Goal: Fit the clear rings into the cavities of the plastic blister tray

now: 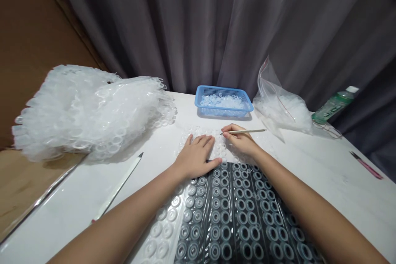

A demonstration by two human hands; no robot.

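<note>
We see the left hand (194, 154) laid flat, fingers spread, pressing on a clear plastic sheet (225, 203) with rows of round ring-shaped cups. Right hand (240, 142) is closed in a pen-like grip on a thin pale stick (247, 131) with a dark pointed tip; the tip sits just beside the left fingertips, over the sheet's far part, but we can't tell if it touches. The sheet lies on the table right in front of us, between the forearms. A dark surface (206, 222) shows under much of its near part; the cups at far left and beyond the hands look white.

Going outward: past the hands we have a blue basket (224, 111) with small clear pieces (222, 102) in it. Right of that, a clear zip bag (286, 111) of whitish contents, too blurred for us to sort. Then a tilted green bottle (334, 105), white cap, thin reddish strands (331, 129) beside it, and pink-handled tweezers (368, 167) near the right edge. Left side: a second pointed tool (120, 187) lying near the left forearm, a big heap of clear plastic strips (102, 111), and brown cardboard (27, 49) at the edge. Grey curtain (198, 29) behind everything; white table (328, 177) below.
</note>
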